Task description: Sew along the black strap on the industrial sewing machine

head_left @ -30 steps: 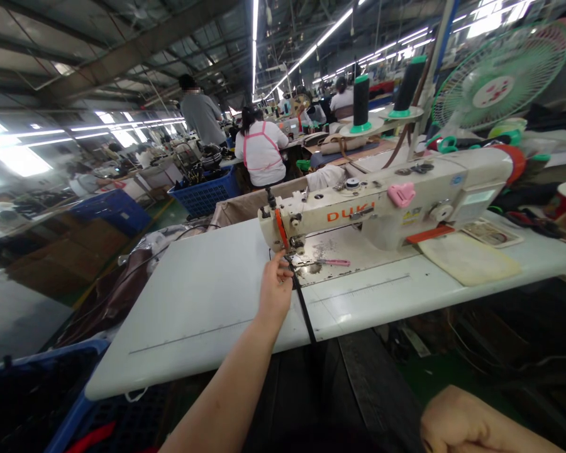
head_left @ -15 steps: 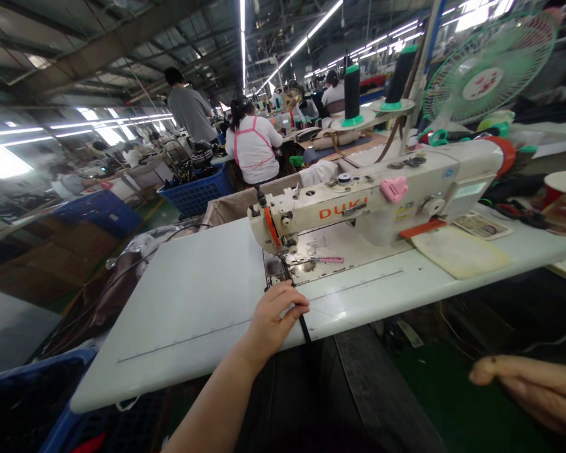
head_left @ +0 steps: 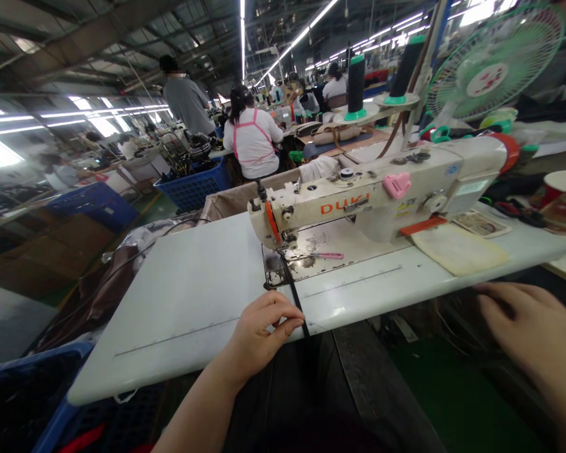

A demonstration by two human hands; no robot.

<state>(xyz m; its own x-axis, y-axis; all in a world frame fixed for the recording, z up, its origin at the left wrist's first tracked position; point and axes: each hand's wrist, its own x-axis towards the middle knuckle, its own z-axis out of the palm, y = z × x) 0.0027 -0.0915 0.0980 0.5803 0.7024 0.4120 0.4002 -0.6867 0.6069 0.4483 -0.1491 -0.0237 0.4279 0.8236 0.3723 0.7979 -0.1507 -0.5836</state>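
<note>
A narrow black strap (head_left: 292, 286) runs from under the presser foot of a white sewing machine (head_left: 382, 214) across the table's front edge and down over dark-clothed legs. At that edge my left hand (head_left: 268, 327) pinches the strap between thumb and fingertips. To the right, below the front edge of the table, hovers my right hand (head_left: 532, 321), its thumb and forefinger apart and nothing visible in it. A small pink-handled tool (head_left: 329, 255) lies on the machine bed, right of the needle area.
The white table (head_left: 183, 283) carries a printed ruler along its front. A yellow cloth (head_left: 460, 248) and a small tray (head_left: 481, 223) sit at the right. Thread cones (head_left: 356, 88) and a green fan (head_left: 495, 69) stand behind. A blue crate (head_left: 195, 185) and seated co-workers are farther back.
My left hand has slid along the strap toward the table's front edge, baring more of it. My right hand has risen from low at the right to the table's edge.
</note>
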